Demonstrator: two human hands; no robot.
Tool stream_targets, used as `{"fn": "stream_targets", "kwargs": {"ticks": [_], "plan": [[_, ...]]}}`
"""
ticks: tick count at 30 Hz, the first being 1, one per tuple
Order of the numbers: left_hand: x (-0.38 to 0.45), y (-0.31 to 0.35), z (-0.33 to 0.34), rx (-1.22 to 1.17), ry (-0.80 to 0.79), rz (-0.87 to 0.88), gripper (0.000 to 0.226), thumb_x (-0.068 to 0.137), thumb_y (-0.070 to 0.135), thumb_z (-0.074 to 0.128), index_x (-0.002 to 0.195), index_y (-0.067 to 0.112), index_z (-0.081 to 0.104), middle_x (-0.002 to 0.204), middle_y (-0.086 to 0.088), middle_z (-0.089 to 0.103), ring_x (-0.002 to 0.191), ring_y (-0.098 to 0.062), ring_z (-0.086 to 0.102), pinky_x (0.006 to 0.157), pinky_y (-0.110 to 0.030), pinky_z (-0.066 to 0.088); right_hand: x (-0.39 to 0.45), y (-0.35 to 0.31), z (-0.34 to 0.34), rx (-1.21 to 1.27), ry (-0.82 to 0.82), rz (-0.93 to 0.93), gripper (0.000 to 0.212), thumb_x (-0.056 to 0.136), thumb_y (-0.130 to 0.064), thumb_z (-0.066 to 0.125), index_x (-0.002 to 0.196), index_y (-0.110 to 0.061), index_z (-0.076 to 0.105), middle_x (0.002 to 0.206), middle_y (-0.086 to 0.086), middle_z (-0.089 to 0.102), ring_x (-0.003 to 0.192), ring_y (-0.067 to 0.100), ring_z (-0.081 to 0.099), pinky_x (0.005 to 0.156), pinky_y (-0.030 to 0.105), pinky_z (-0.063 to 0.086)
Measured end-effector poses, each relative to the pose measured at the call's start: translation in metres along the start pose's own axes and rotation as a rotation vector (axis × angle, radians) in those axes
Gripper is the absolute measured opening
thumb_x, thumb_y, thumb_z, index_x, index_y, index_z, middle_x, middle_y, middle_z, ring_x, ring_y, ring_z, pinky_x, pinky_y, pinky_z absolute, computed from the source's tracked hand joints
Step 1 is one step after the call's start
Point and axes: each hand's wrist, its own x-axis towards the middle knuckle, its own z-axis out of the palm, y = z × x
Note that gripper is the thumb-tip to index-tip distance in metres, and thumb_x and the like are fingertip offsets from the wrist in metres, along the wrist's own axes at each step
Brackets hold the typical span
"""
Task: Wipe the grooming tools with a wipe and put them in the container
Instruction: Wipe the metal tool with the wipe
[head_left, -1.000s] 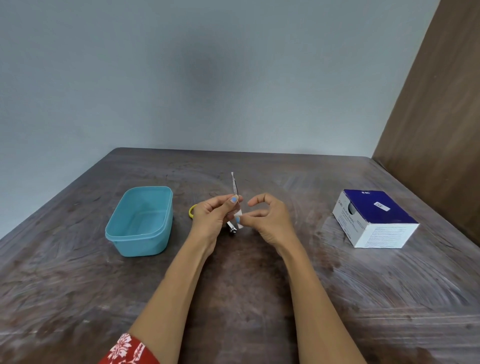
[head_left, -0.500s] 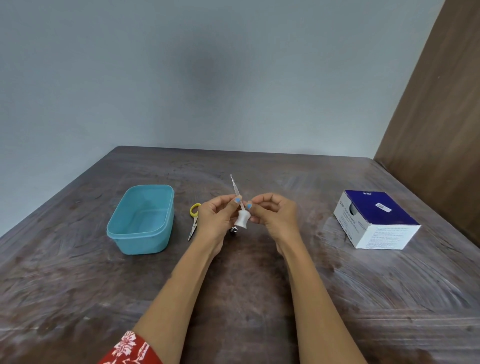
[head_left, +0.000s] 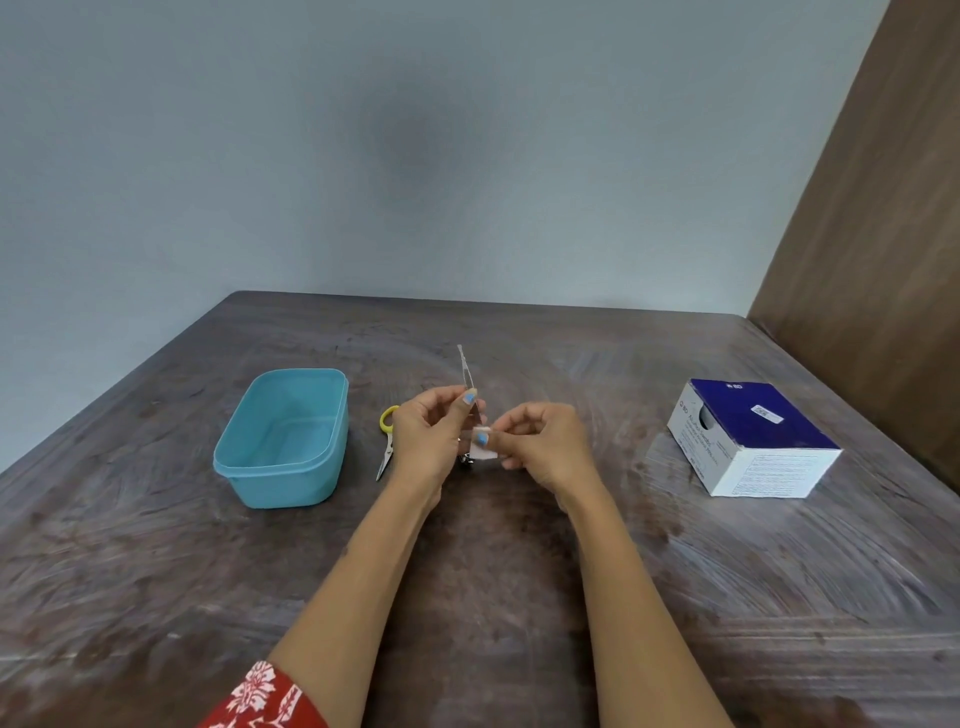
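Head view is showing both hands working above the middle of a dark, streaked wooden surface (head_left: 519, 597). The left hand (head_left: 428, 441) is holding a slim metal grooming tool, apparently tweezers (head_left: 466, 371), upright; its fingers (head_left: 469, 399) are curling round the lower part of the tool, and the pointed tip is sticking up above them. The right hand (head_left: 540, 447) is pinching a small white wipe (head_left: 483, 452) between thumb and forefinger and is pressing it against the lower end of the tweezers, so the two hands are meeting at the tool. A small metal part is showing just under the wipe; what it is cannot be told.

Left of the hands, a turquoise plastic container (head_left: 283, 441) is standing open on the surface with nothing visible inside it. Between the container and the left hand, small scissors (head_left: 385, 441) with a yellow handle are lying flat, blades pointing toward the person; the left hand is partly covering the handle. Well apart on the right, a blue-and-white cardboard box (head_left: 753, 441) is sitting on the surface. A red floral sleeve (head_left: 262, 699) is showing at the bottom edge on the left arm.
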Motion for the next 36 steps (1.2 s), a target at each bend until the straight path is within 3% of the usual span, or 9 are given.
{"fn": "stream_targets", "kwargs": {"ticks": [4, 6, 9, 14, 19, 24, 31, 36], "plan": [[0.003, -0.001, -0.001, -0.053, 0.035, 0.022, 0.013, 0.089, 0.004, 0.057, 0.099, -0.003, 0.061, 0.078, -0.008, 0.066, 0.065, -0.014, 0.063, 0.058, -0.025, 0.058, 0.006, 0.004, -0.003, -0.087, 0.204, -0.054, 0.016, 0.069, -0.017, 0.081, 0.062, -0.018, 0.067, 0.057, 0.000, 0.066, 0.050, 0.009, 0.059, 0.054, 0.025, 0.051], [0.001, -0.003, 0.000, -0.040, -0.028, 0.011, 0.012, 0.089, 0.003, 0.057, 0.097, -0.004, 0.062, 0.076, -0.010, 0.065, 0.060, -0.012, 0.062, 0.058, -0.026, 0.058, 0.006, 0.002, -0.003, 0.026, 0.293, -0.062, 0.015, 0.071, -0.016, 0.080, 0.065, -0.015, 0.066, 0.062, 0.004, 0.068, 0.052, 0.012, 0.062, 0.059, 0.029, 0.055], [-0.002, -0.007, 0.005, 0.003, -0.128, 0.007, 0.005, 0.086, 0.000, 0.059, 0.087, 0.001, 0.064, 0.073, -0.014, 0.063, 0.056, -0.012, 0.060, 0.057, -0.025, 0.058, 0.004, -0.004, -0.003, 0.234, 0.354, -0.082, 0.010, 0.076, -0.009, 0.076, 0.075, -0.007, 0.067, 0.071, 0.013, 0.069, 0.057, 0.017, 0.064, 0.057, 0.026, 0.056], [-0.003, -0.012, 0.009, 0.056, -0.183, 0.039, 0.009, 0.082, -0.003, 0.064, 0.090, 0.000, 0.065, 0.076, -0.015, 0.063, 0.061, -0.016, 0.058, 0.057, -0.024, 0.058, 0.002, -0.007, 0.002, 0.271, 0.320, -0.131, 0.007, 0.078, -0.007, 0.074, 0.077, -0.012, 0.068, 0.069, 0.007, 0.071, 0.060, 0.014, 0.066, 0.064, 0.030, 0.058], [0.000, -0.014, 0.006, 0.073, -0.154, 0.059, 0.012, 0.082, -0.001, 0.065, 0.093, -0.001, 0.066, 0.072, -0.013, 0.064, 0.057, -0.010, 0.061, 0.058, -0.026, 0.058, -0.004, -0.014, 0.003, 0.350, 0.291, -0.156, 0.015, 0.086, 0.000, 0.056, 0.089, -0.012, 0.065, 0.069, 0.009, 0.070, 0.058, 0.012, 0.067, 0.058, 0.020, 0.054], [-0.002, -0.011, 0.005, 0.050, -0.176, 0.075, 0.011, 0.083, -0.003, 0.062, 0.088, 0.006, 0.067, 0.071, -0.012, 0.065, 0.055, -0.008, 0.061, 0.058, -0.026, 0.058, -0.002, -0.011, 0.001, 0.355, 0.204, -0.155, 0.018, 0.076, 0.003, 0.071, 0.083, -0.012, 0.063, 0.071, 0.005, 0.072, 0.065, 0.014, 0.068, 0.066, 0.027, 0.056], [-0.003, -0.014, 0.008, 0.090, -0.239, 0.054, 0.019, 0.083, -0.006, 0.060, 0.102, -0.011, 0.062, 0.070, -0.011, 0.062, 0.053, -0.005, 0.062, 0.057, -0.024, 0.058, 0.000, -0.008, 0.001, 0.374, 0.252, -0.141, 0.021, 0.074, -0.002, 0.076, 0.080, -0.017, 0.062, 0.076, 0.005, 0.073, 0.076, 0.016, 0.069, 0.069, 0.027, 0.055], [-0.003, -0.014, 0.006, 0.100, -0.252, 0.068, 0.018, 0.084, -0.006, 0.060, 0.102, -0.010, 0.062, 0.068, -0.010, 0.062, 0.053, -0.005, 0.062, 0.058, -0.025, 0.058, -0.001, -0.010, 0.002, 0.381, 0.253, -0.113, 0.024, 0.072, -0.001, 0.076, 0.083, -0.015, 0.060, 0.068, 0.002, 0.072, 0.067, 0.014, 0.068, 0.069, 0.027, 0.056]]}}
